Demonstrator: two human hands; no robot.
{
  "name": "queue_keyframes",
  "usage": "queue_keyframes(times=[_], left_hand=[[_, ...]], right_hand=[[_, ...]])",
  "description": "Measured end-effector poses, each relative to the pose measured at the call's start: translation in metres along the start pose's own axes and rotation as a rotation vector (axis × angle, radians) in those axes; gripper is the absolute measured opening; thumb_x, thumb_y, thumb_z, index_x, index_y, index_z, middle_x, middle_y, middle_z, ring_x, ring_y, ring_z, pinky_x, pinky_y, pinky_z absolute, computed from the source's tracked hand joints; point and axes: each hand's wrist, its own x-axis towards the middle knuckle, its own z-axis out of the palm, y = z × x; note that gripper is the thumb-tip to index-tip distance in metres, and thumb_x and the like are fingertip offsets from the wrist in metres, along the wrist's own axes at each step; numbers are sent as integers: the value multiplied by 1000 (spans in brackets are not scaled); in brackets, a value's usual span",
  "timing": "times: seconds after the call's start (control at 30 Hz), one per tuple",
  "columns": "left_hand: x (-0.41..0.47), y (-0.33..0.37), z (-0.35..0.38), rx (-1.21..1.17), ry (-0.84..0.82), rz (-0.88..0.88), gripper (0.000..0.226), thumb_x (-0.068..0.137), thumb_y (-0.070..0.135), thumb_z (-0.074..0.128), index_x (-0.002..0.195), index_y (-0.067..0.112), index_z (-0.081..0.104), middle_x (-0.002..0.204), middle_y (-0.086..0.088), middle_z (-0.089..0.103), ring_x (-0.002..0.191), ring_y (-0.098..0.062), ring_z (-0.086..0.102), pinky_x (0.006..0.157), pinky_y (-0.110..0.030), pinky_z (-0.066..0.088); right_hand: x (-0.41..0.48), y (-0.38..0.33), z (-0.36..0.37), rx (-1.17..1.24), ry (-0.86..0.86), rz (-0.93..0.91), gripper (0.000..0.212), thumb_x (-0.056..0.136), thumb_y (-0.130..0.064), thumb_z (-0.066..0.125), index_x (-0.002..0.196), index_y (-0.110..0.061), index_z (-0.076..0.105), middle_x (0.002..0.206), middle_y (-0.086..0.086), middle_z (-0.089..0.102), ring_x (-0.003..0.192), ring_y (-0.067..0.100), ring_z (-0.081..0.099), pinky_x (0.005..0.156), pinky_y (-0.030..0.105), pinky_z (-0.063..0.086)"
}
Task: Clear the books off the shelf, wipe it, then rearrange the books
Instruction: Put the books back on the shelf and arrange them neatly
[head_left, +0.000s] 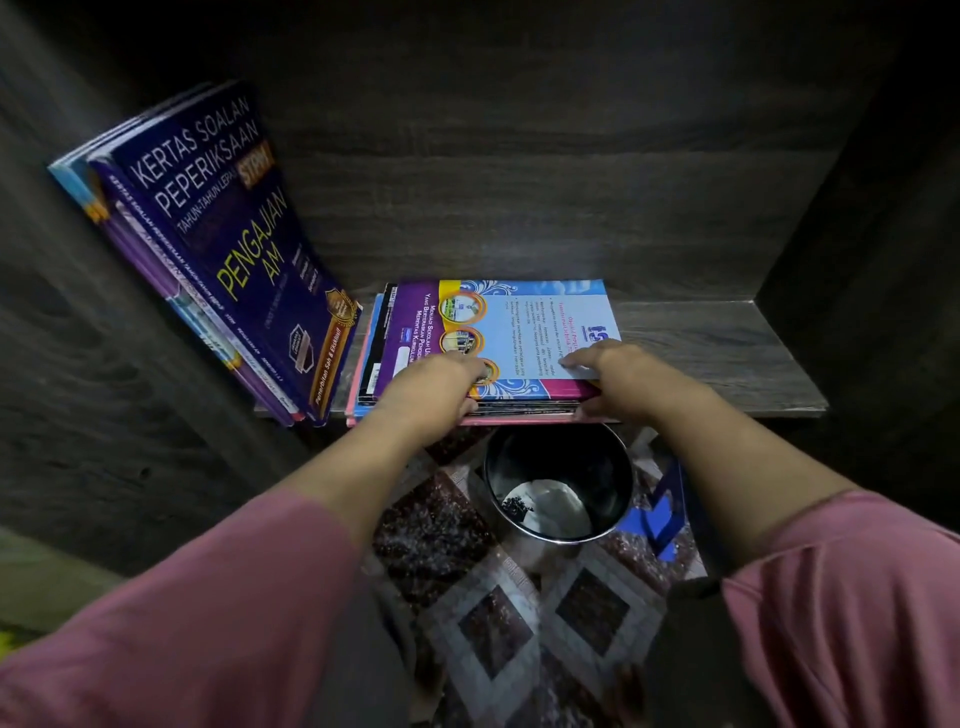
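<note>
The shelf (727, 353) in front of me is dark board with a rough wood grain, boxed in by walls of the same stuff on both sides and behind. On it a stack of books (366, 364) lies flat, thin softcovers with pink, blue and black edges showing. The top book (519, 322) has a glossy purple and sky-blue cover. Its long side runs left to right along the shelf's front lip, and its print is turned so the head of the page points right. My left hand (447, 387) and right hand (608, 374) both grip the stack at its near edge, fingers curled over the top cover. My right thumb is tucked against the front edge, while my left thumb is hidden. Just beside the stack on the left, several leaning books (223, 223) stand on their bottom edges, tilted against the side wall, with a shiny navy exam book in front. Below the shelf, between my forearms, a round black bin (608, 467) stands on the diamond-patterned floor (493, 613), with pale crumpled stuff inside. A blue object (657, 519) lies just right of it.
</note>
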Motion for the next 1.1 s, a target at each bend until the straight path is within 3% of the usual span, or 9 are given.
queue_keyframes(times=[0.17, 0.3, 0.5, 0.63, 0.77, 0.87, 1.0, 1.1], left_hand=[[-6, 7, 6, 130, -12, 80, 70, 88, -6, 44, 146, 29, 28, 148, 1, 34, 125, -33, 44, 96, -49, 45], [-8, 9, 8, 166, -8, 85, 89, 83, -14, 39, 153, 33, 12, 154, 3, 25, 133, -37, 37, 100, -49, 42], [-9, 12, -2, 115, 29, 73, 89, 82, -12, 43, 152, 33, 11, 152, -1, 30, 127, -32, 44, 96, -46, 44], [-4, 12, -6, 10, 41, 50, 76, 88, -5, 44, 151, 30, 20, 149, -3, 34, 126, -31, 44, 97, -46, 44], [-1, 20, -12, -21, 140, 35, 62, 91, 12, 49, 149, 20, 28, 145, -6, 40, 124, -30, 48, 95, -43, 46], [1, 29, -22, -70, 337, -28, 54, 94, 20, 54, 145, 16, 35, 143, -8, 44, 122, -32, 50, 95, -44, 45], [2, 36, -36, -70, 533, -123, 46, 90, 14, 59, 135, 15, 47, 126, -11, 58, 108, -35, 59, 89, -46, 47], [-1, 28, -44, -68, 602, -163, 46, 90, 7, 54, 133, 20, 51, 108, -13, 67, 94, -38, 65, 82, -45, 51]], right_hand=[[2, 1, 1, -64, -25, 13, 85, 76, -33, 81, 147, -35, 35, 143, 7, 43, 129, 27, 45, 108, 36, 37], [0, 2, -3, -83, -28, -7, 80, 79, -27, 78, 147, -36, 36, 145, 6, 40, 130, 26, 42, 108, 35, 35], [-5, 5, -12, -5, 53, -38, 63, 86, -19, 65, 143, -34, 43, 145, 6, 42, 129, 26, 44, 108, 34, 37], [-9, 0, -16, -49, 116, 66, 54, 92, -23, 57, 143, -33, 43, 139, 11, 48, 120, 32, 52, 99, 37, 42], [-12, -15, -26, 4, 383, 14, 37, 98, -13, 47, 133, -16, 54, 129, 15, 50, 111, 38, 54, 88, 40, 45], [-17, -28, -34, 85, 673, -187, 36, 92, -6, 55, 128, -8, 59, 128, 16, 53, 111, 37, 55, 86, 41, 48], [-21, -42, -33, 160, 872, -413, 38, 84, -2, 64, 121, -4, 62, 131, 19, 55, 109, 38, 61, 76, 45, 55], [-27, -56, -31, 371, 918, -416, 55, 88, -1, 57, 142, -10, 45, 145, 16, 43, 128, 33, 48, 92, 46, 51]])
